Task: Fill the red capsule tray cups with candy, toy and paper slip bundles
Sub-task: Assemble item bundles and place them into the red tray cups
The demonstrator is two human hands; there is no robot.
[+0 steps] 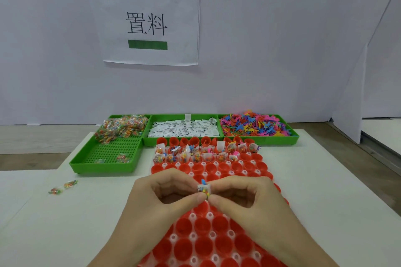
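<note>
Head view: my left hand [165,193] & right hand [240,193] both pinch one bundle [204,189] at frame center, upright, blue toy tip up, above the red capsule tray [217,243]. Next empty cups [213,168] lie just up-frame, equally near both hands; filled rows beyond, path looks open.

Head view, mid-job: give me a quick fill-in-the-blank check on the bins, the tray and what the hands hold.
1. Both hands, left hand and right hand, pinch one small ____ above the red capsule tray.
2. The paper slips lie in the ____ of the three green bins.
3. The colourful toys fill the bin on the ____.
4. Two loose candy packets lie on the white table, ____ of the tray.

Missing words: bundle; middle; right; left
</note>
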